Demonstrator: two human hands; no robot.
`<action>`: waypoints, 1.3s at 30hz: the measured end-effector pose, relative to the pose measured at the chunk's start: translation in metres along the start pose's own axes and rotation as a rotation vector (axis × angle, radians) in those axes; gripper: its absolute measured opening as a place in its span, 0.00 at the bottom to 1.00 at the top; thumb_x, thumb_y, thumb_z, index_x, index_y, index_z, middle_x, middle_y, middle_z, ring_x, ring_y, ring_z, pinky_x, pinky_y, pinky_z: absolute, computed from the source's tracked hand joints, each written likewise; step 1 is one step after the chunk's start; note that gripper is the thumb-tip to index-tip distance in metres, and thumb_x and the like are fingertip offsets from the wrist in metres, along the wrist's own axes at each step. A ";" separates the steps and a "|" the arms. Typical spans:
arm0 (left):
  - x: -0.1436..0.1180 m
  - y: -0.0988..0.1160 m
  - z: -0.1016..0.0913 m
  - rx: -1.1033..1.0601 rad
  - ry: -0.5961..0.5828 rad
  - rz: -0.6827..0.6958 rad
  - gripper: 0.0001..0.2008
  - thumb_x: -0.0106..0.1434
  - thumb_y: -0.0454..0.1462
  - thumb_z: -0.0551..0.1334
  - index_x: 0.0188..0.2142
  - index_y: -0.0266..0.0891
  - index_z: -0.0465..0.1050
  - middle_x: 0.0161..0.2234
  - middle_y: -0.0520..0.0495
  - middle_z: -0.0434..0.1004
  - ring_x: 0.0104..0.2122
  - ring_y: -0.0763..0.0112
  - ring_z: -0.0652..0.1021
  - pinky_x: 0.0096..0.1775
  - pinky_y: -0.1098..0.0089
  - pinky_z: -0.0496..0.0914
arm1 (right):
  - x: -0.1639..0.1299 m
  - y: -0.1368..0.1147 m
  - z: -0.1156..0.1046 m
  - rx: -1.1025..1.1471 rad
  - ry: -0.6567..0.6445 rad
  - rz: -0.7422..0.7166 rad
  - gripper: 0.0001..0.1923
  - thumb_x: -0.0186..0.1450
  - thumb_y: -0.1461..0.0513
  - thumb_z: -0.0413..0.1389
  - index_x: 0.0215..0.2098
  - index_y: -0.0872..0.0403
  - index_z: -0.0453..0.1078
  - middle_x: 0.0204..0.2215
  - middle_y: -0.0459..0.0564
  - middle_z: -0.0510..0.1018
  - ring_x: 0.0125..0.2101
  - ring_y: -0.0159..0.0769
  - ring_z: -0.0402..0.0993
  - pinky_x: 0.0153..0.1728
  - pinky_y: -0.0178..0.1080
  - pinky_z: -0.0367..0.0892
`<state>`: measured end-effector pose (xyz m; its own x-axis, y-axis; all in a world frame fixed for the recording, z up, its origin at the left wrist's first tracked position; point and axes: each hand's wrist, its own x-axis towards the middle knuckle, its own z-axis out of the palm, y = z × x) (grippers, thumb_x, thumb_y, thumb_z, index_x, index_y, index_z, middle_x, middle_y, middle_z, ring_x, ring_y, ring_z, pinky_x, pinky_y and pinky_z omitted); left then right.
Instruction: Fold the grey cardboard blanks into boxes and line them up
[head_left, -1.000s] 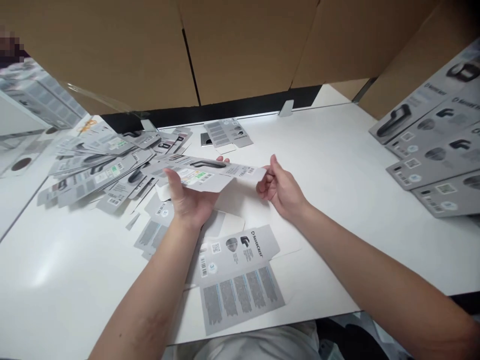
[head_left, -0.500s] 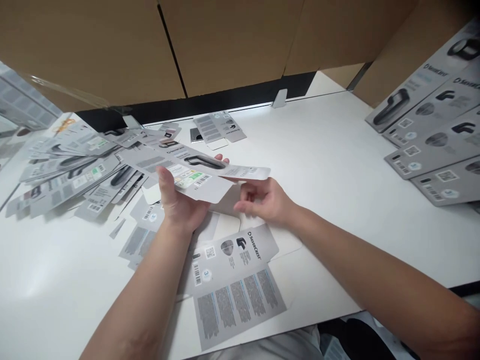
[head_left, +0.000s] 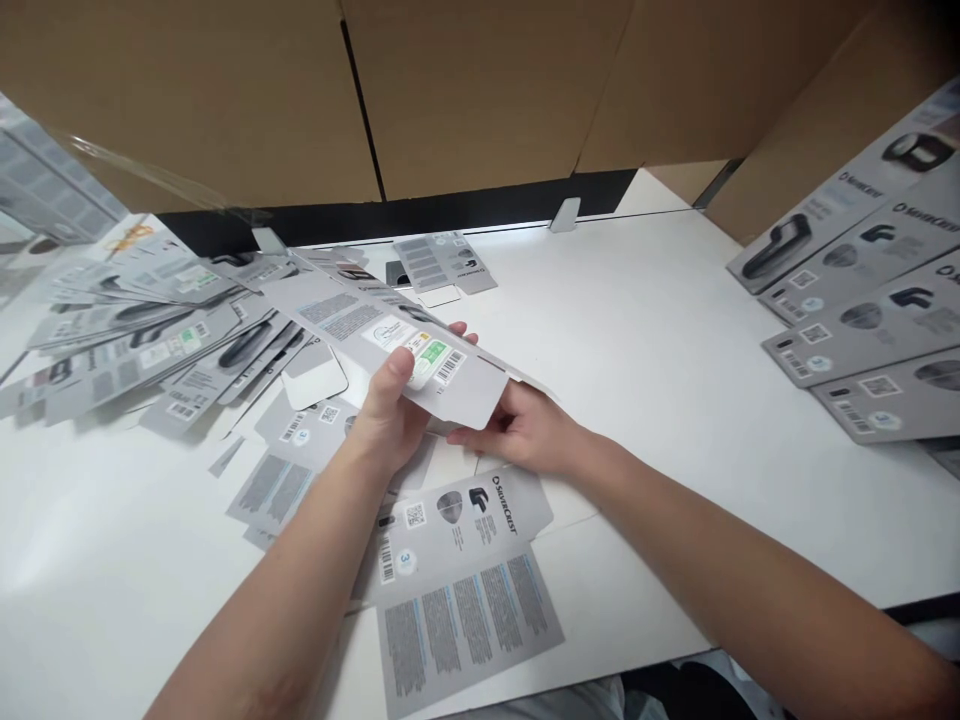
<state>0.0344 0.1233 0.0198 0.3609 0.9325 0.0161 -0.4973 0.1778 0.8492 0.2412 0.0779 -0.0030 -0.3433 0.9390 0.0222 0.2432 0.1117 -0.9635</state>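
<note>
Left hand [head_left: 390,415] raised above tabletop [head_left: 675,330], thumb pinching flat carton [head_left: 390,335] from top. Right hand [head_left: 521,430] curled under carton's near edge, gripping. Carton grey, printed, tilted, green label, barcode.

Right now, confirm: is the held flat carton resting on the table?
No, both the left hand and right hand hold the flat carton above the white table.

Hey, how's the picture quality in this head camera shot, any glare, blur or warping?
Head view: soft overhead light, faint glare on the glossy white table; wide-angle bending at the edges, stretching the grey printed cartons stacked at right; the flat grey carton blank in both hands stays sharp.
</note>
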 end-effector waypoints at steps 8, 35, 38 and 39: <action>0.009 -0.007 0.001 0.033 0.140 0.178 0.56 0.49 0.79 0.78 0.63 0.46 0.81 0.61 0.36 0.91 0.74 0.30 0.81 0.68 0.49 0.82 | 0.002 0.010 0.002 0.206 0.013 -0.026 0.43 0.71 0.43 0.78 0.78 0.39 0.71 0.42 0.46 0.89 0.38 0.45 0.89 0.41 0.50 0.88; 0.007 -0.001 0.004 0.122 0.384 -0.003 0.39 0.51 0.40 0.93 0.61 0.42 0.87 0.59 0.36 0.94 0.60 0.41 0.92 0.67 0.41 0.85 | 0.015 -0.009 -0.025 0.312 0.642 -0.025 0.30 0.64 0.33 0.77 0.44 0.46 0.83 0.33 0.44 0.80 0.27 0.33 0.72 0.26 0.40 0.70; 0.005 -0.002 0.004 0.172 0.339 -0.045 0.36 0.50 0.41 0.93 0.57 0.41 0.89 0.58 0.35 0.94 0.59 0.39 0.92 0.67 0.39 0.84 | 0.016 -0.008 -0.023 0.262 0.593 -0.005 0.31 0.63 0.36 0.79 0.49 0.47 0.84 0.33 0.44 0.81 0.30 0.36 0.74 0.29 0.41 0.75; 0.005 -0.003 0.003 0.183 0.327 -0.054 0.35 0.50 0.40 0.93 0.56 0.41 0.90 0.58 0.35 0.94 0.59 0.39 0.92 0.68 0.39 0.84 | 0.016 -0.007 -0.022 0.246 0.603 -0.014 0.30 0.63 0.37 0.80 0.49 0.47 0.84 0.32 0.43 0.80 0.31 0.37 0.75 0.32 0.42 0.76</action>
<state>0.0401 0.1264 0.0194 0.0971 0.9797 -0.1754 -0.3250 0.1978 0.9248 0.2542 0.0996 0.0101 0.2416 0.9639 0.1117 0.0033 0.1143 -0.9934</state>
